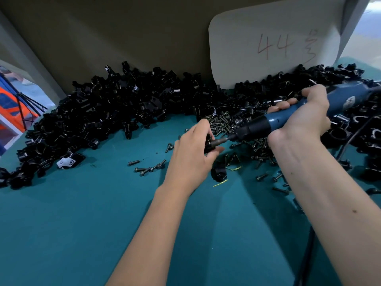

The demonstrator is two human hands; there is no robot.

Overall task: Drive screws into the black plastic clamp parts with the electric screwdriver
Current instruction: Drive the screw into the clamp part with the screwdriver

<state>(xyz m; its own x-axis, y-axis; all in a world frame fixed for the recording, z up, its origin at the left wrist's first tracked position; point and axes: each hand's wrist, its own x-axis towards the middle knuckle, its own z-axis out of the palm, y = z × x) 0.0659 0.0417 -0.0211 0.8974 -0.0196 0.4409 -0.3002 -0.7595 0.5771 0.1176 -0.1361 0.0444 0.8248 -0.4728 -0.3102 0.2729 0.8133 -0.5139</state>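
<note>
1. Now we judge the clamp (208,143) a light, stiff bit of plastic, small enough to twist away under the bit; we hold it by its sides, clear of the screw hole.
2. Our left hand (192,150) has fingers and thumb curled round it, lifted just over the middle of the desk (86,213).
3. Our right hand (305,118) is wrapped round the blue body of the driver (266,122), fingers closed; it looks heavier than the part, with a cord trailing toward the right edge.
4. The bit (221,140) meets the clamp nearly level; whether a screw sits on it we cannot tell.
5. The clamp looks black and glossy, mostly hidden by our fingers.
6. Loose screws (223,120) lie heaped just behind the hands, with strays near them.
7. More clamps make a pile (107,108) along the far edge, running to the right corner.
8. A card (272,38) marked "44" stands behind the pile.
</note>
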